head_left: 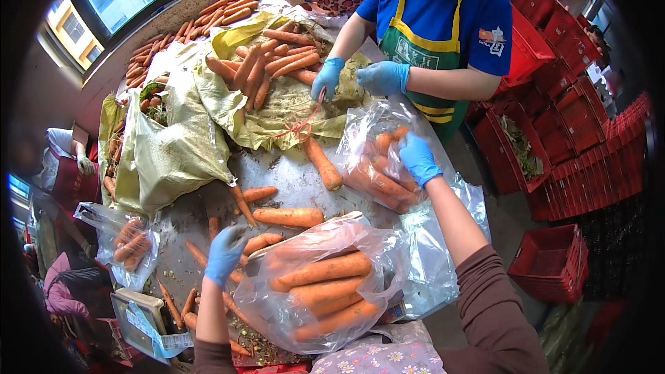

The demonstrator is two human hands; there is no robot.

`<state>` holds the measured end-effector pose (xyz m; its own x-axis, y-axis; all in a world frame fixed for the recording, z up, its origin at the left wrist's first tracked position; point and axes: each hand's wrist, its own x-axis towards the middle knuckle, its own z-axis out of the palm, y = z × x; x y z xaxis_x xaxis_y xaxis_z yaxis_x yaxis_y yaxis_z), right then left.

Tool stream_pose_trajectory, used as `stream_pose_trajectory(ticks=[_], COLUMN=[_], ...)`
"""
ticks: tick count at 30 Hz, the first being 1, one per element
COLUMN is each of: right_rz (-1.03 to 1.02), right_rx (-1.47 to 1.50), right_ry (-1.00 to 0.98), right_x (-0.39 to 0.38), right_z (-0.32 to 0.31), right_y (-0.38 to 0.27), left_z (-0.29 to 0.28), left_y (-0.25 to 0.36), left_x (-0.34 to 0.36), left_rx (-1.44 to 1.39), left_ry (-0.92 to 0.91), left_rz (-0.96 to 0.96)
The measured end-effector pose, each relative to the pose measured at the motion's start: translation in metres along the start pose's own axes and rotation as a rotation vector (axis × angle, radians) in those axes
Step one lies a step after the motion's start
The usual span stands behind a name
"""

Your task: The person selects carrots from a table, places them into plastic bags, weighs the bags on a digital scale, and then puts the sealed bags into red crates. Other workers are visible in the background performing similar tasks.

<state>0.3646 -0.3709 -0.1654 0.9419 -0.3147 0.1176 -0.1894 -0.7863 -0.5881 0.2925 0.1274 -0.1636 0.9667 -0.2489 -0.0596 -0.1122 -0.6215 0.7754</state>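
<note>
1. Right grip touches the upper right of a clear carrot bag; I can't tell if it's clamped.
2. Left grip is curled, closure unclear; the nearest loose carrot lies crosswise on the worktop, just to its right.

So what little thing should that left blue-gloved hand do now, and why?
Maybe the left hand could grasp the loose carrot just to its right: it's close by and outside the clear plastic bag that holds several carrots, while the right hand is at another bag.
</note>
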Motion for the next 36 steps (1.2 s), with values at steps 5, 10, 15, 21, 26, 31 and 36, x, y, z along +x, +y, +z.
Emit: stream_pose_trajectory(ticks=[5, 10, 15, 21, 26, 31, 36], right_rz=[-0.233, -0.399, -0.397, -0.403, -0.385, -0.320, -0.278], right_rx=[-0.513, -0.715, -0.818, -0.747, -0.395, 0.271, 0.945], right_ry=[-0.479, -0.114, -0.384, -0.407, -0.351, -0.083, 0.067], right_x=[-0.029, 0.000, 0.001, -0.013, -0.046, -0.077, -0.115], right_z=[-0.010, 0.006, 0.031, 0.034, -0.013, -0.081, -0.141], right_y=[-0.032, -0.052, -0.030, -0.023, -0.028, -0.039, -0.059], left_z=[-0.019, -0.019, -0.018, -0.005, -0.004, 0.006, 0.019], left_y=[-0.037, -0.018, 0.006, -0.002, 0.009, -0.001, 0.004], left_x=[-0.089, -0.131, -0.159, -0.198, -0.222, -0.248, -0.260], left_rx=[-0.219, -0.286, -0.268, -0.381, -0.327, -0.355, -0.405], left_ry=[0.163, 0.214, 0.247, 0.330, 0.354, 0.413, 0.450], left_rz=[-0.258, -0.365, -0.390, -0.408, -0.395, -0.400, -0.424])
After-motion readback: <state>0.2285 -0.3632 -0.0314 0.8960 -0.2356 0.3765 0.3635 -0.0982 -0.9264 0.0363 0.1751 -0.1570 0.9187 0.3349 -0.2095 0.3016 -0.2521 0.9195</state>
